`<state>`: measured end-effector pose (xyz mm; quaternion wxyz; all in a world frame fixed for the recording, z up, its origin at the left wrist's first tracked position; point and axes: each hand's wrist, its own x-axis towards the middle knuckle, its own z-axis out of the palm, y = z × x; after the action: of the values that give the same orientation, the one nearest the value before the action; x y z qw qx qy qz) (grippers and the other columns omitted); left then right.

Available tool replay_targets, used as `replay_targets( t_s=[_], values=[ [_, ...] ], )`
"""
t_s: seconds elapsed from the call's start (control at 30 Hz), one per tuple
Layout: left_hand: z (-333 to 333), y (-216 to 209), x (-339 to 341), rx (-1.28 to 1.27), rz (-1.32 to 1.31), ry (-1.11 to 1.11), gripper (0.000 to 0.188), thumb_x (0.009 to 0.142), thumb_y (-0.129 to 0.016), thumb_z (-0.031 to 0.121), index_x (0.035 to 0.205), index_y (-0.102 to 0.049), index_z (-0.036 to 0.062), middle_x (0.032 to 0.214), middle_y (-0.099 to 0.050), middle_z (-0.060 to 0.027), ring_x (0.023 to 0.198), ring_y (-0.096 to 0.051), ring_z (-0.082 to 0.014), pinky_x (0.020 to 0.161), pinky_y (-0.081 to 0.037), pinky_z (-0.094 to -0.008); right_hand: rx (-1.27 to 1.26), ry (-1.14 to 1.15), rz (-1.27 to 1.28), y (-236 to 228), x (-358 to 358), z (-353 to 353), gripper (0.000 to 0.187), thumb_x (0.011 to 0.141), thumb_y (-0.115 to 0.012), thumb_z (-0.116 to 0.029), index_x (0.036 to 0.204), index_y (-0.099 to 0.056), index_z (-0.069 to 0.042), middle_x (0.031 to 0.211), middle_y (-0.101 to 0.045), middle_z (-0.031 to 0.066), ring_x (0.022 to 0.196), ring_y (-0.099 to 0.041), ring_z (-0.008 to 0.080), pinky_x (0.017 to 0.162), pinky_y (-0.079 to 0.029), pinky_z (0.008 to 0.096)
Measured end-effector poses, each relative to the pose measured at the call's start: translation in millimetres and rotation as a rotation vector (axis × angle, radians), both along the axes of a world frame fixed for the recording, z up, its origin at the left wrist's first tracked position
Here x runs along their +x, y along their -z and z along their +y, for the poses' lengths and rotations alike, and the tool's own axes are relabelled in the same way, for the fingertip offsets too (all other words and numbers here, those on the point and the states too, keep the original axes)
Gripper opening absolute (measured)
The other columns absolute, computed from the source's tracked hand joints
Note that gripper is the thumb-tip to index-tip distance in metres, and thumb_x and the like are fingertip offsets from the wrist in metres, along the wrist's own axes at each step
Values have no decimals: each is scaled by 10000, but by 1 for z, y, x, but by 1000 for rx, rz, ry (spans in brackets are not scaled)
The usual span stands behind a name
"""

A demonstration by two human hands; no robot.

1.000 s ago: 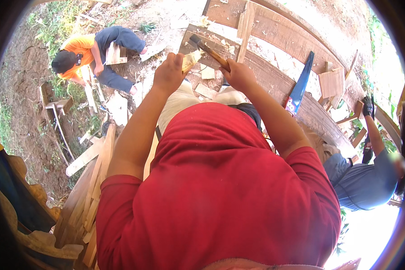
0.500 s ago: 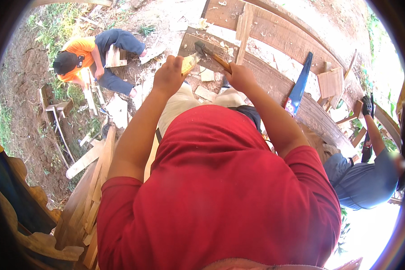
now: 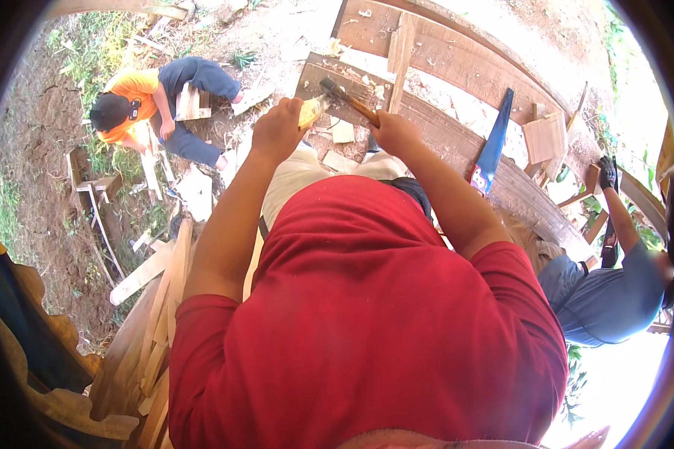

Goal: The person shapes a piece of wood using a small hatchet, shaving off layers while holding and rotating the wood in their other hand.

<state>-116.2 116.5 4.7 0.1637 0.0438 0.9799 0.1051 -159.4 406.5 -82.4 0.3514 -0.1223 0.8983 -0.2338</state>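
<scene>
My left hand [image 3: 277, 129] is closed around a short piece of pale yellow wood [image 3: 314, 112], whose far end points toward the bench. In my right hand [image 3: 394, 133] is the wooden handle of a short tool [image 3: 356, 106] with a dark head. Whether it is a hatchet or a hammer cannot be made out. The tool's head lies just beyond the wood's far end, over the near left end of the plank bench [image 3: 457, 135]; I cannot tell whether the two touch.
A blue handsaw [image 3: 494, 142] rests on the bench, among wood shavings. At the left a person in an orange shirt [image 3: 127, 90] sits on the ground. A person in a dark shirt [image 3: 603, 299] works at the right. Long boards [image 3: 153, 329] are stacked at lower left.
The tool's head has shifted slightly left and down along with my right hand. My left hand still grips the wood and has lowered a little.
</scene>
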Motion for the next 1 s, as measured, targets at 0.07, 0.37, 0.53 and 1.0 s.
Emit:
replay_targets(
  t_s=[0.07,0.37,0.53,1.0],
  values=[
    [1,-5,4,-3,24,10,459,926,-780,280,1287,-570,90,1149,-657,-137,1010,-702,-395,813,-575,-523,6,6,7,-7,0,-1,317,1026,-654,-394,1149,-699,-105,1016,-782,178,976,-757,412,852,-582,556],
    [0,-58,45,178,269,-145,487,890,-855,244,1256,-582,77,1086,-672,-147,928,-706,-366,772,-560,-478,-3,37,-7,-6,5,0,362,1012,-666,-428,1113,-697,-82,1041,-773,207,986,-740,437,857,-570,576],
    [-29,-106,56,205,320,-186,529,896,-867,158,1312,-558,48,1180,-663,-178,1085,-691,-388,866,-576,-462,-72,92,-134,2,-11,1,487,1019,-655,-488,1169,-724,-29,1079,-772,242,1009,-751,431,891,-573,537],
    [-32,-140,116,1397,146,-770,650,918,-884,110,1435,-490,96,1303,-639,-73,1139,-677,-204,896,-612,-354,-4,24,350,-20,-22,84,362,991,-724,-379,1177,-645,-79,1012,-750,189,963,-717,436,879,-563,535]
  ],
)
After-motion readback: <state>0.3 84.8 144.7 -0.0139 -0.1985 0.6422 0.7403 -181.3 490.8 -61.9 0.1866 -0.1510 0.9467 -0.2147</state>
